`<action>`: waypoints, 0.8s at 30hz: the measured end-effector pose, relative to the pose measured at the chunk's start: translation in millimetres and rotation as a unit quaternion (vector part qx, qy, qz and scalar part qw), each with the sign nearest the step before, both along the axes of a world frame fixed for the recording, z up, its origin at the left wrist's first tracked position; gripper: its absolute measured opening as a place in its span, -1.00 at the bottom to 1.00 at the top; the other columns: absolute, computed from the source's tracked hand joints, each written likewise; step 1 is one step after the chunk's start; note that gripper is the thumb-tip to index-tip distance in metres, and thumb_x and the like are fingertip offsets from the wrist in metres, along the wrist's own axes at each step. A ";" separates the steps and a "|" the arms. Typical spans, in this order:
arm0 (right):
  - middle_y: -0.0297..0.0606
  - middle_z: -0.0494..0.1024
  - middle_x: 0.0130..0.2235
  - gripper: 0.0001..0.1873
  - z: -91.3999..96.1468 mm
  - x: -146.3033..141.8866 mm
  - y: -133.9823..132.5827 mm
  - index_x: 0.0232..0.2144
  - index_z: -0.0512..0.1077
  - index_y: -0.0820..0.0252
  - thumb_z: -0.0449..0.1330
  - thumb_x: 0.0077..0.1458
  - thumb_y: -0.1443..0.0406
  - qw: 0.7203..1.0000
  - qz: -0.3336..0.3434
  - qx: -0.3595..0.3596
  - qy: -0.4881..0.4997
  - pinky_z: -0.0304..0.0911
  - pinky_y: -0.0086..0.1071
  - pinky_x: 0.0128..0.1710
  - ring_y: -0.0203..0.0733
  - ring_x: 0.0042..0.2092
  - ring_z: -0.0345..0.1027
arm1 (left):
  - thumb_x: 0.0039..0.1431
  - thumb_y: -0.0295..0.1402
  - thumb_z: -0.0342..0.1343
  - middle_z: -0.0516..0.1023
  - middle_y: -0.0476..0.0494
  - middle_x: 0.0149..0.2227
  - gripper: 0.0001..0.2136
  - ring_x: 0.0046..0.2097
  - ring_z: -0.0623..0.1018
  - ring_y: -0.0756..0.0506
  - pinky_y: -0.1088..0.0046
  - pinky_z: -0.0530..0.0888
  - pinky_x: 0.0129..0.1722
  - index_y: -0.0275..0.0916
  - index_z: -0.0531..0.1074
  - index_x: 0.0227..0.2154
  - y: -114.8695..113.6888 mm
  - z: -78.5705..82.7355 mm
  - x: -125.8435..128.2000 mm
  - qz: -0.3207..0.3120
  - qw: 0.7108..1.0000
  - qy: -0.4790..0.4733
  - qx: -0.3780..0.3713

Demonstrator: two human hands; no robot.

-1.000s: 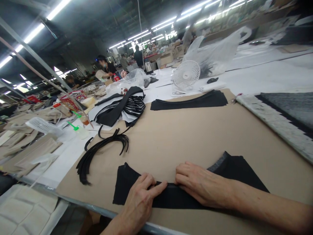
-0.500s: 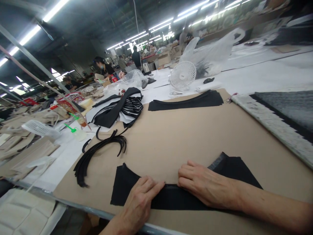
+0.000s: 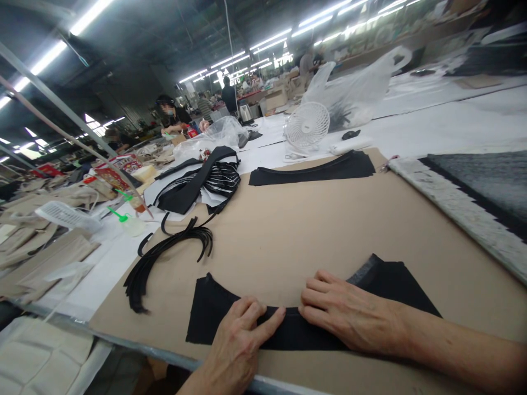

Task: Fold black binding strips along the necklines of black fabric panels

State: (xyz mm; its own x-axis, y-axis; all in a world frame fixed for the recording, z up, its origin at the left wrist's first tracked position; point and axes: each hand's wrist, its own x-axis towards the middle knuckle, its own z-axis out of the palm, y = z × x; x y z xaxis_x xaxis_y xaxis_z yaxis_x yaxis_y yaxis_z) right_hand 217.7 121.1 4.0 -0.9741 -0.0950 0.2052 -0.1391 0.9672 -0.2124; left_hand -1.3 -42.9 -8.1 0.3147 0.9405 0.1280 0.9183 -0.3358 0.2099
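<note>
A curved black fabric piece [image 3: 307, 337] lies flat near the table's front edge, its concave edge facing away from me. My left hand [image 3: 242, 337] is on its left half, fingers bent at the curved edge and one finger stretched along it. Curled fingers of my right hand [image 3: 341, 307] grip that same edge a little to the right, a short gap from the left hand. To the right of that hand, a grey strip [image 3: 364, 270] shows folded at the edge. The fingertips' undersides are hidden.
Brown board [image 3: 263, 241] covers the table. On it lie black strips [image 3: 164, 258], a second black piece [image 3: 310, 169] and a striped black bundle [image 3: 206, 181]. Behind stand a white fan [image 3: 307, 125] and a plastic bag [image 3: 354, 88]. A grey slab [image 3: 465, 214] borders the right. People work farther back.
My left hand has shifted slightly right along the curved edge, its fingers spreading apart a little. My right hand has stayed nearly in place. The black piece has hardly moved.
</note>
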 end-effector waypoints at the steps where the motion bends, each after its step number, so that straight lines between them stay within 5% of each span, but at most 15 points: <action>1: -0.27 0.37 -0.31 -0.85 0.2 -0.1 0.0 -0.33 0.33 0.22 0.00 0.24 0.45 1.000 0.002 0.001 0.002 -0.01 -0.27 -0.20 -0.19 -0.28 0.14 | 0.23 -0.51 -0.12 0.41 -0.20 -0.09 -0.51 -0.05 0.39 -0.17 0.22 0.45 -0.05 -0.11 0.21 0.22 -1.4 -0.5 -0.7 -0.003 1.000 0.009 0.008; 9: -0.27 0.36 -0.33 -0.83 1.0 -0.2 0.0 -0.37 0.31 0.21 -0.02 0.24 0.46 1.000 0.016 0.010 0.002 -0.01 -0.27 -0.19 -0.20 -0.30 0.14 | 0.10 -0.63 -0.19 0.43 -0.26 0.05 -0.38 0.07 0.39 -0.16 0.22 0.41 0.06 -0.32 0.06 0.28 -10.7 -0.8 1.6 0.008 0.998 -0.010 0.056; 16: -0.29 0.34 -0.31 -0.82 0.6 -0.5 -0.9 -0.36 0.28 0.22 -0.05 0.26 0.47 1.000 0.016 0.018 -0.007 -0.02 -0.25 -0.16 -0.21 -0.29 0.12 | 0.16 -0.61 -0.16 0.47 -0.27 -0.01 -0.51 0.06 0.43 -0.15 0.23 0.46 0.04 -0.31 0.26 0.16 -13.8 -7.1 7.1 0.029 0.993 -0.026 0.113; 21: -0.29 0.34 -0.31 -0.82 -0.7 -0.1 -1.3 -0.36 0.28 0.21 -0.05 0.25 0.47 1.000 0.013 0.014 -0.006 -0.02 -0.24 -0.13 -0.21 -0.29 0.12 | 0.14 -0.61 -0.15 0.47 -0.28 0.02 -0.51 0.11 0.41 -0.15 0.27 0.46 0.05 -0.33 0.27 0.15 -19.0 -6.4 5.1 0.013 0.990 -0.017 0.141; 24: -0.28 0.35 -0.31 -0.82 0.3 0.3 -1.7 -0.35 0.30 0.21 -0.05 0.24 0.48 1.000 0.010 0.013 -0.002 -0.01 -0.23 -0.13 -0.21 -0.28 0.13 | 0.17 -0.65 -0.17 0.47 -0.25 0.01 -0.51 0.10 0.42 -0.10 0.35 0.47 0.05 -0.28 0.25 0.15 -16.1 -2.0 8.2 0.057 0.988 -0.068 0.129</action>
State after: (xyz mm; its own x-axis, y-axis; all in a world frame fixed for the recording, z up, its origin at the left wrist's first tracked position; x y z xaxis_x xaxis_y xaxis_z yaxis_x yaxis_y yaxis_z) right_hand 218.0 119.4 4.3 -0.9729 -0.1190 0.1982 -0.1568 0.9697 -0.1875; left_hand 6.9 -59.0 -10.1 0.1722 0.8992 0.4022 0.9220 -0.2908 0.2555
